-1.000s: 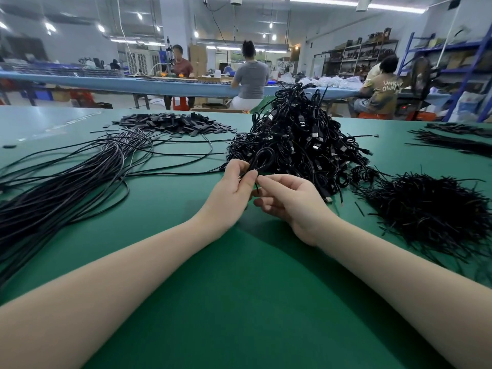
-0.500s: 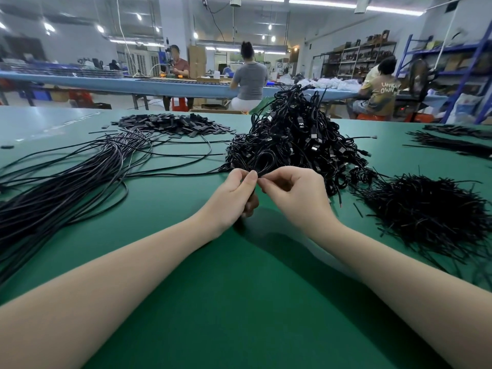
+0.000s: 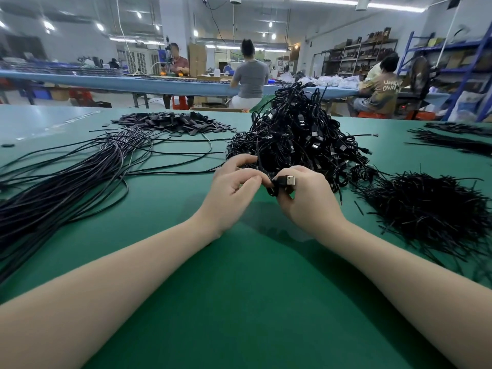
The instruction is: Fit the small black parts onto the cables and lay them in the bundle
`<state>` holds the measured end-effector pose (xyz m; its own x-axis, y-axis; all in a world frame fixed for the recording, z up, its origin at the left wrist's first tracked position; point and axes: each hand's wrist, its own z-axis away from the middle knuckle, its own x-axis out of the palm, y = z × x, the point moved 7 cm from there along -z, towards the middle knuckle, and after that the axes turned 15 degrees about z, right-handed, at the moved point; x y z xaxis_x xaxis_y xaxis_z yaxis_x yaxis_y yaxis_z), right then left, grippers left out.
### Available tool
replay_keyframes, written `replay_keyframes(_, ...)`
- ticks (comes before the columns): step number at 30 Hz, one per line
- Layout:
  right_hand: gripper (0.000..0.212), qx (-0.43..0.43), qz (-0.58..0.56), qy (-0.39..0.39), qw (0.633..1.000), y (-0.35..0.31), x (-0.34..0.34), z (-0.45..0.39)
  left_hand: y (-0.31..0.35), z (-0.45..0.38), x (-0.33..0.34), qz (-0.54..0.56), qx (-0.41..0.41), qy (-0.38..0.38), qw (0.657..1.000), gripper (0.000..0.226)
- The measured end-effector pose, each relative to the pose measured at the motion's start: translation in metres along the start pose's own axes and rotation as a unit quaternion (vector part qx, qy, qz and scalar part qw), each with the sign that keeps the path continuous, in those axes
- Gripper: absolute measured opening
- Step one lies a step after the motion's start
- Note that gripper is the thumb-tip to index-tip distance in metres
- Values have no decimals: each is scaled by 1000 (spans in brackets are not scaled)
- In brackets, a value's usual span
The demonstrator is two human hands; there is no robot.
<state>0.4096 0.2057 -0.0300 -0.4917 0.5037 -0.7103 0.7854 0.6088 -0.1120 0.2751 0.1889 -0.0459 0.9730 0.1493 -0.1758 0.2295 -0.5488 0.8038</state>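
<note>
Head view: both hands over green table (image 3: 253, 302), just in front of tangled cable heap (image 3: 298, 137). Right hand (image 3: 308, 201) gripping black cable end with metal USB plug (image 3: 288, 180), fingers curled round it. Left hand (image 3: 234, 187) pinching thin cable (image 3: 262, 166) between thumb and fingertips, touching right hand's load. Long straight cable bundle (image 3: 58, 182) far left. Small black parts pile (image 3: 173, 122) beyond it. Short black sleeve pile (image 3: 426, 209) at right
</note>
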Motion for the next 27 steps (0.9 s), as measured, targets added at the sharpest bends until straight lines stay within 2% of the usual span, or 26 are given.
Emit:
replay_keyframes(5, 16, 43, -28, 7, 999, 9, 3, 0, 4, 4, 6, -37, 74, -49, 995, 34)
replay_keyframes(10, 12, 66, -105, -15, 992, 1, 8, 2, -4, 0, -7, -58, 71, 15, 996, 30)
replay_keyframes(15, 9, 129, -178, -54, 974, 8, 15, 0, -2, 1, -8, -46, 82, 14, 995, 28)
replay_keyframes(18, 15, 143, -191, -31, 971, 9, 12, -1, 1, 1, -7, -14, 93, 13, 996, 27)
replay_keyframes(21, 11, 76, -122, 6, 990, -3, 2, -2, -4, 0, -9, 25, 55, 41, 997, 28)
replay_keyframes(24, 8, -13, -37, 17, 999, -15, -5, -3, -16, 0, -11, 116, -51, 85, 988, 38)
replay_keyframes(27, 10, -98, 55, 50, 992, -24, -11, -2, -22, 0, -10, 188, -123, 68, 972, 34)
